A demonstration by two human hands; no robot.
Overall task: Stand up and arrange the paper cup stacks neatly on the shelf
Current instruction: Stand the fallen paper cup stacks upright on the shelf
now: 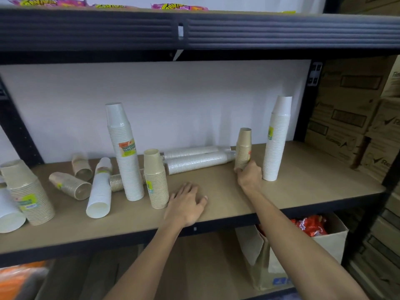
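Shelving of black metal [194, 31] fills the wall in front of the person, with a pale wooden shelf [303, 180] at chest height and a white back wall [173, 94] behind it. Bright snack packets [179, 6] lie on the level above, and brown cartons [346, 109] are piled beyond the right upright.

At the far left a white stack [8, 215] lies on its side beside a brown stack [28, 191] that stands mouth-down with a green label. Next come two brown stacks on their sides, a front one [69, 185] and a shorter rear one [81, 165]. A fallen white stack [100, 187] points its open mouth forward. Behind it another brown stack [115, 182] lies crosswise.

A tall labelled white stack [126, 156] stands upright, with a standing brown stack [155, 178] just beside it. Two long white stacks [194, 162] lie along the back. Further right stands a short brown stack [243, 148], and near it a tall white stack [277, 139], also upright.

Below the shelf, an open box [331, 239] holds red packets [309, 226].

Both bare arms reach up from below. The left grip [186, 204] lies flat on the board, fingers spread and holding nothing, just right of the standing brown stack. The right grip [249, 174] is curled round the base of the short brown stack.
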